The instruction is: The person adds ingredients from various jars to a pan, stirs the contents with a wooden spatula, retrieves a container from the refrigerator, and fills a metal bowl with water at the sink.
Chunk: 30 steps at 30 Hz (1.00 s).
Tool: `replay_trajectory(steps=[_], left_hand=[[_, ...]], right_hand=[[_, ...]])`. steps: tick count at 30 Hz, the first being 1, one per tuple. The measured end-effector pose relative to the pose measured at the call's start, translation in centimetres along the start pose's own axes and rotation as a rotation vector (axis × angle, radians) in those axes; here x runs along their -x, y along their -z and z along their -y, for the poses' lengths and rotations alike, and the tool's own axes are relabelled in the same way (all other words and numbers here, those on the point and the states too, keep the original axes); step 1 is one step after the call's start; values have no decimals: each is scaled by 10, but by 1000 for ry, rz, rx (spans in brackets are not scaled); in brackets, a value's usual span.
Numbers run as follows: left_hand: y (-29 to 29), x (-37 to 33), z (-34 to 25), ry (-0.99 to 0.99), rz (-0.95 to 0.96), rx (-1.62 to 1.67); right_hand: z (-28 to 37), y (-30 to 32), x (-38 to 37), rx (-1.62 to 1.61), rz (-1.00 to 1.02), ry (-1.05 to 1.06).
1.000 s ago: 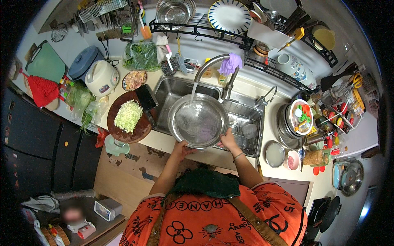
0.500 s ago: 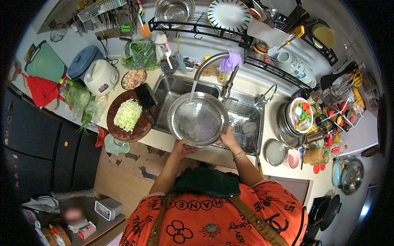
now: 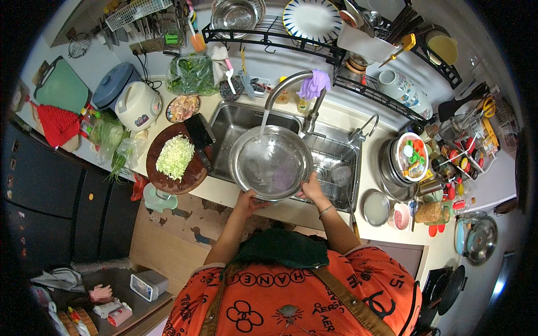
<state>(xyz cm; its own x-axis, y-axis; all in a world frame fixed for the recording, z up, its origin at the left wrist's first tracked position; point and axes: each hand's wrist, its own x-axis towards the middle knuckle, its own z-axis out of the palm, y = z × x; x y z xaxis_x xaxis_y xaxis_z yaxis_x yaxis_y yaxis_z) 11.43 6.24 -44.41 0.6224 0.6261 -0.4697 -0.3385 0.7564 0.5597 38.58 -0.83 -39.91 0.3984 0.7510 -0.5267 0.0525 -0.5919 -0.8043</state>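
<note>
Both my hands hold a wide stainless steel bowl (image 3: 255, 162) by its near rim, over the double sink (image 3: 223, 120). My left hand (image 3: 248, 204) grips the rim at the near left, fingers partly beneath it. At the near right, my right hand (image 3: 310, 187) is closed on the same rim, with a bracelet on that wrist. Water pours from the curved faucet (image 3: 274, 95) into the bowl, which has water in it. A purple cloth (image 3: 315, 84) hangs over the faucet's pipe.
Left of the sink, a round wooden chopping board (image 3: 182, 186) bears chopped pale-green vegetable (image 3: 175, 158) and a cleaver (image 3: 198, 133). A wire rack (image 3: 325, 154) sits in the right basin. Stacked bowls (image 3: 386, 168) and a small pink bowl (image 3: 399, 217) stand at right. A black shelf (image 3: 269, 36) overhangs the back.
Almost nothing has moved. Water keeps running into the bowl, and both my hands keep their hold on its rim.
</note>
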Motion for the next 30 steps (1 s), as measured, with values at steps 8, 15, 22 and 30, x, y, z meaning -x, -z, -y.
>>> replay_trajectory(steps=[8,15,22,30], left_hand=[[-8,4,-3,-18,-38,-26],[-5,2,-2,7,-25,13],[-3,3,1,-46,-50,-6],[0,-4,6,-25,-67,78]], right_hand=[[3,1,2,-5,2,9],[10,1,8,-24,7,19],[4,2,-5,29,50,-33],[34,50,-82,-504,42,-119]])
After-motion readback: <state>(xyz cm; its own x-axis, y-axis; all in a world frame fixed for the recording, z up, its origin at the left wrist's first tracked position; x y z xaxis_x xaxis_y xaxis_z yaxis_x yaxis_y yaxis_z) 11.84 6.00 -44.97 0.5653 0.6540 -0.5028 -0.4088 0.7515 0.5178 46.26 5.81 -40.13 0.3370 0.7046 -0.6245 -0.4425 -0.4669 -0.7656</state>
